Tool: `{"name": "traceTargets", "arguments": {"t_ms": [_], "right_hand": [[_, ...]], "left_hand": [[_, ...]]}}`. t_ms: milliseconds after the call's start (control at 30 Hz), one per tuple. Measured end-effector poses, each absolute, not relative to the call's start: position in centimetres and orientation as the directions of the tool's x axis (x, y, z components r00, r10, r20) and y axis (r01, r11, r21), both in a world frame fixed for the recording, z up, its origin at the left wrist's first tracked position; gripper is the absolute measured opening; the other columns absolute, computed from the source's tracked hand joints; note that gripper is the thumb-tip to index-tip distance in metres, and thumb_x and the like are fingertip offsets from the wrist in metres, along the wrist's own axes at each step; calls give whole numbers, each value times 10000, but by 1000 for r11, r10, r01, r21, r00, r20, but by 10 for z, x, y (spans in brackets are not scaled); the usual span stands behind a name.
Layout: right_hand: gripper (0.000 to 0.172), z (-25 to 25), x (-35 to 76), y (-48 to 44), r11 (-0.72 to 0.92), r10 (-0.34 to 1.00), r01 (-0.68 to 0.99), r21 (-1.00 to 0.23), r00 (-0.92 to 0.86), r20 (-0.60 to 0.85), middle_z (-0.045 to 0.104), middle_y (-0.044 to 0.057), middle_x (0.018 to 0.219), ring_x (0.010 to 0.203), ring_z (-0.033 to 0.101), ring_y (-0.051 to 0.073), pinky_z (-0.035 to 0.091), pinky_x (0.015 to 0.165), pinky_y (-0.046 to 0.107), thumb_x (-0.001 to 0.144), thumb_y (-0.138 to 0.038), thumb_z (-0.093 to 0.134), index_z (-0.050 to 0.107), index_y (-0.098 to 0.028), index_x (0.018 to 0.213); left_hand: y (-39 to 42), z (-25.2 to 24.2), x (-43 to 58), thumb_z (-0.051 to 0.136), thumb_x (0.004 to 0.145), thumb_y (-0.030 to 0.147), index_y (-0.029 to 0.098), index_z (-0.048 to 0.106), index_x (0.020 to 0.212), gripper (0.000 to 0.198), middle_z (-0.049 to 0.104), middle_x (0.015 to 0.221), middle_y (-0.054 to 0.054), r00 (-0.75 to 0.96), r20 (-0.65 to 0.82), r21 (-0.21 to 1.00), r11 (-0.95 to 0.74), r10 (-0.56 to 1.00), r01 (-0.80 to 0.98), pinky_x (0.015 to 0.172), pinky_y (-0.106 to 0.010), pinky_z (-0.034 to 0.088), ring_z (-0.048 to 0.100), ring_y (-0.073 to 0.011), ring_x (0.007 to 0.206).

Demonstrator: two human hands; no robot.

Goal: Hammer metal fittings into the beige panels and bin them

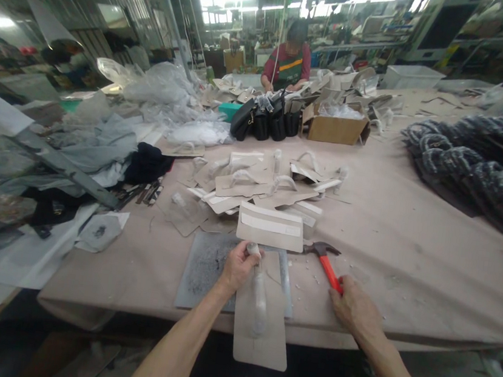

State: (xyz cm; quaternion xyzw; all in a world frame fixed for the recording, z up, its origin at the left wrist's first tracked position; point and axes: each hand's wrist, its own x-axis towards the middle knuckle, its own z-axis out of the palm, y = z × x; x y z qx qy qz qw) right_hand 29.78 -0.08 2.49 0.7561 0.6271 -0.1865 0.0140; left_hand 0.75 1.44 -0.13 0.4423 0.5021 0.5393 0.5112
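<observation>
My left hand [240,266] grips the far end of a plastic-wrapped handle on a flat beige bag panel [268,331]. The panel overlaps a grey slab [202,274] and sticks out past the table's front edge. To the right, my right hand [354,302] is closed around the red grip of a claw hammer [330,271], whose dark head rests on or just over the tabletop. Just beyond the slab lies another beige panel [269,227] with a white strip across it. Behind it is a loose pile of similar panels [242,187] with wrapped handles.
Black bags [266,120] and an open cardboard box [336,128] stand farther back. Dark wrapped handles [475,161] are heaped on the right. Plastic bags [162,92] and a metal bar [66,166] crowd the left. A person [289,61] works across the table.
</observation>
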Motion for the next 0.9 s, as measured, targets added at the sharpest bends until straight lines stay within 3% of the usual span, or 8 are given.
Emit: {"name": "traceTargets", "arguments": {"t_ms": [167,367,467,567,633,700,800,900], "right_hand": [[76,35,295,8,-478,854,634,-608,174,-490,529,20,679,728,564,213,383,648,301,780,-214,598,536,-185,814],[154,42,256,-9,-626,767,213,-750,-7,-642,385,-68,604,439,396,98,416,474,252,863,-338,410,382,-235,752],[254,64,239,-21,-587,806,128,-800,0,-591,339,-92,591,391,332,91,338,400,227,907,-479,369,375,-247,803],[373,96,231,-28,-286,954,289,-914,-2,-299,385,-74,574,412,366,103,298,413,232,915,-595,365,397,-246,789],[379,112,227,-30,25,998,546,-837,-68,-14,443,-40,567,460,411,123,284,461,253,933,-573,356,422,-237,772],[338,119,222,-30,216,976,745,-631,-193,106,494,-10,564,477,435,138,240,486,272,957,-500,348,458,-226,792],[249,120,215,-26,323,936,870,-372,-351,-9,543,7,569,445,435,138,164,483,288,971,-375,361,508,-212,853],[228,139,214,-19,383,913,881,-278,-407,-33,552,7,572,440,431,135,150,481,287,969,-350,381,507,-216,834]], "left_hand": [[16,-3,5,683,775,291,163,628,973,242,749,891,-55,-27,14,1000,-14,1000,-22,710,-245,496,662,-169,762],[13,0,3,638,799,245,176,639,962,177,726,891,-35,22,70,994,-72,997,82,728,-240,475,643,-168,783],[9,6,5,622,805,209,185,658,948,150,715,876,-29,31,110,979,-114,993,168,732,-240,471,641,-174,795],[5,11,6,601,805,171,189,663,918,130,703,850,-23,51,143,963,-151,988,225,710,-235,467,631,-169,773],[3,12,7,589,806,156,191,659,918,137,697,840,-18,60,157,956,-167,986,240,700,-232,462,623,-163,752],[3,10,7,583,802,149,192,656,916,142,686,829,-15,63,172,949,-183,983,256,681,-229,449,607,-157,725],[4,4,7,600,784,154,188,658,900,134,638,740,0,59,185,937,-195,981,290,619,-227,409,559,-148,647],[4,1,6,607,788,166,186,663,917,142,634,748,-4,65,202,930,-212,977,300,645,-235,415,563,-158,680]]}}
